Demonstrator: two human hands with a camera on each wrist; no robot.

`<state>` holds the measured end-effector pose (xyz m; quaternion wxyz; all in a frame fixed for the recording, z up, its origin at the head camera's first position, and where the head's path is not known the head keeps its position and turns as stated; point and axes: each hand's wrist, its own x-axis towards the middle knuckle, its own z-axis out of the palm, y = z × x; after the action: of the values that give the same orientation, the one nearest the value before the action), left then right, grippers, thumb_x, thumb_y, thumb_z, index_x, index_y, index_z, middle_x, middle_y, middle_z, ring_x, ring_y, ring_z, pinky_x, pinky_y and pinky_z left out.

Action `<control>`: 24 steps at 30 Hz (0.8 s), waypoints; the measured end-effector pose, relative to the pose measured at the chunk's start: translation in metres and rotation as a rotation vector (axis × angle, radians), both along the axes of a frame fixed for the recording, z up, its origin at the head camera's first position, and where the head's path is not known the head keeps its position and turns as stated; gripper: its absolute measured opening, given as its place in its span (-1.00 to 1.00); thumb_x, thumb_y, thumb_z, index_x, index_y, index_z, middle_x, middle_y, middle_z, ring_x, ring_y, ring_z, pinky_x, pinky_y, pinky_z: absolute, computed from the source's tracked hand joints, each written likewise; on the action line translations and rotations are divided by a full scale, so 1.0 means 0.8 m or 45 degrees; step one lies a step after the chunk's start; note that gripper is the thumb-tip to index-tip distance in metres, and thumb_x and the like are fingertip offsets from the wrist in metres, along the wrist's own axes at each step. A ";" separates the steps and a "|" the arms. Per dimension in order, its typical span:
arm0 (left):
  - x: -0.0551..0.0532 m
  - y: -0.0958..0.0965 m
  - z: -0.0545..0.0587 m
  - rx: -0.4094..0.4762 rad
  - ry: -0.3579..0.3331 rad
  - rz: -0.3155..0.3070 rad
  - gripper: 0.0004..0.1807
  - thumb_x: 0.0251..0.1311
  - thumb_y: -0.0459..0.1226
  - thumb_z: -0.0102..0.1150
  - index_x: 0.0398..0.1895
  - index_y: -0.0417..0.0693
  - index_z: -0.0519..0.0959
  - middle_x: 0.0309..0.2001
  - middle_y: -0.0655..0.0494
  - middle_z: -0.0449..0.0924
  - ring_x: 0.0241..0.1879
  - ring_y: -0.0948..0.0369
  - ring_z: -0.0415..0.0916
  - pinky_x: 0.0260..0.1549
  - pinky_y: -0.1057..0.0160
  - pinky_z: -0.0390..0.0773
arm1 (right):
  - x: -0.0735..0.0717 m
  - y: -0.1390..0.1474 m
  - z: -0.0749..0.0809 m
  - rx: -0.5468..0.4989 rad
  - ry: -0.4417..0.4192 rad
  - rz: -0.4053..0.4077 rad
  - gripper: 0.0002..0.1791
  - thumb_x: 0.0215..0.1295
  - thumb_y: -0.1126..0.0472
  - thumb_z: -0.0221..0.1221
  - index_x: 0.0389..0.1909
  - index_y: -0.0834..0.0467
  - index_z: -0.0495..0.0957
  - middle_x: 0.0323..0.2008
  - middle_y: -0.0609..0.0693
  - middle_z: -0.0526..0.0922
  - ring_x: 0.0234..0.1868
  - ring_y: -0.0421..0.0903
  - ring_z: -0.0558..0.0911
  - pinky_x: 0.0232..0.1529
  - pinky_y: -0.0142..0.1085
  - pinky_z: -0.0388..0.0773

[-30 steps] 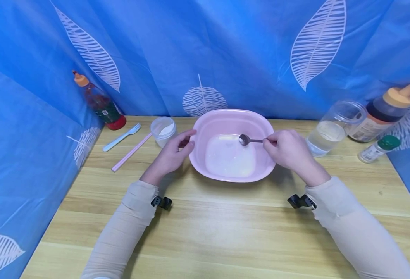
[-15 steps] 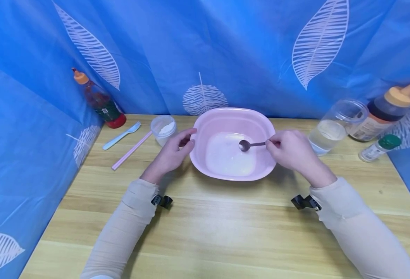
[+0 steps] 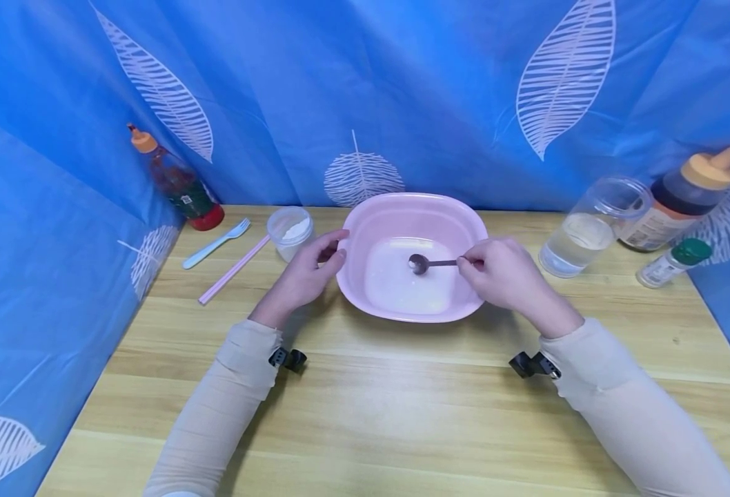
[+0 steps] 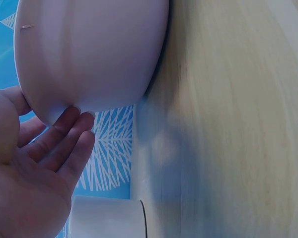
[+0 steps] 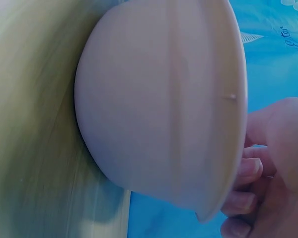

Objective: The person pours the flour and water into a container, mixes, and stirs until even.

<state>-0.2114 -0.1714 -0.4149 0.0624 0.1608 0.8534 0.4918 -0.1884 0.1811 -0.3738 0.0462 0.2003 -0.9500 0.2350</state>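
A pink plastic basin (image 3: 411,215) stands on the table with whitish contents across its bottom. At its left end my left hand (image 3: 306,275) holds the rim. In the left wrist view, that hand's thumb lies at the rim and its fingers (image 4: 64,134) touch the outer wall. Over the basin's right side, my right hand (image 3: 506,275) pinches the handle of a dark metal spoon (image 3: 419,264). The spoon's bowl is low inside the basin, near the middle; whether it touches the bottom I cannot tell. In the right wrist view, the basin wall hides the spoon.
Left of the basin are a tub of white powder (image 3: 292,238), pink chopsticks (image 3: 234,269), a light-blue fork (image 3: 216,244) and a red sauce bottle (image 3: 185,190). To the right stand a clear water jug (image 3: 579,238), a dark sauce bottle (image 3: 682,200) and a green-capped shaker (image 3: 674,264).
My right hand has moved the spoon left and slightly nearer inside the basin. The left hand keeps its place at the rim.
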 end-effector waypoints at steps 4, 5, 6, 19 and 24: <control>0.000 0.000 0.000 -0.001 0.002 -0.002 -0.45 0.65 -0.25 0.01 0.61 -0.21 0.36 0.26 -0.27 0.61 0.28 -0.12 0.56 0.44 -0.14 0.53 | 0.002 -0.002 0.001 0.000 -0.026 0.024 -0.76 0.42 0.23 0.23 -0.40 0.19 0.80 -0.54 0.01 0.57 -0.38 -0.01 0.51 -0.28 -0.20 0.35; 0.000 0.000 0.000 -0.002 0.003 -0.002 -0.45 0.65 -0.25 0.01 0.61 -0.22 0.36 0.26 -0.27 0.61 0.28 -0.12 0.56 0.44 -0.14 0.53 | 0.002 -0.001 0.002 0.005 -0.029 0.030 -0.77 0.41 0.23 0.23 -0.38 0.20 0.81 -0.53 0.01 0.57 -0.38 -0.01 0.51 -0.28 -0.19 0.36; 0.000 0.000 0.000 -0.002 0.005 -0.003 -0.45 0.65 -0.25 0.01 0.61 -0.22 0.36 0.26 -0.27 0.61 0.28 -0.12 0.56 0.45 -0.13 0.53 | 0.003 0.000 0.003 0.012 -0.029 0.033 -0.77 0.41 0.24 0.24 -0.37 0.20 0.81 -0.53 0.01 0.57 -0.38 -0.01 0.51 -0.28 -0.19 0.36; 0.000 0.000 0.000 0.006 0.003 -0.007 -0.46 0.64 -0.26 0.02 0.59 -0.22 0.38 0.23 -0.27 0.62 0.26 -0.12 0.57 0.43 -0.14 0.54 | 0.003 0.022 0.009 -0.018 0.008 -0.003 -0.75 0.45 0.20 0.23 -0.45 0.13 0.75 -0.58 -0.04 0.47 -0.39 -0.04 0.45 -0.32 -0.22 0.30; 0.000 0.001 -0.001 0.006 -0.005 0.004 -0.46 0.64 -0.25 0.02 0.59 -0.21 0.38 0.24 -0.26 0.62 0.27 -0.12 0.56 0.43 -0.14 0.54 | 0.002 0.018 0.009 0.000 0.002 -0.011 -0.73 0.47 0.18 0.22 -0.45 0.12 0.75 -0.59 -0.05 0.46 -0.40 -0.03 0.46 -0.31 -0.21 0.30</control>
<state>-0.2113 -0.1708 -0.4154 0.0631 0.1586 0.8525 0.4941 -0.1864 0.1955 -0.3668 0.0481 0.1962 -0.9508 0.2348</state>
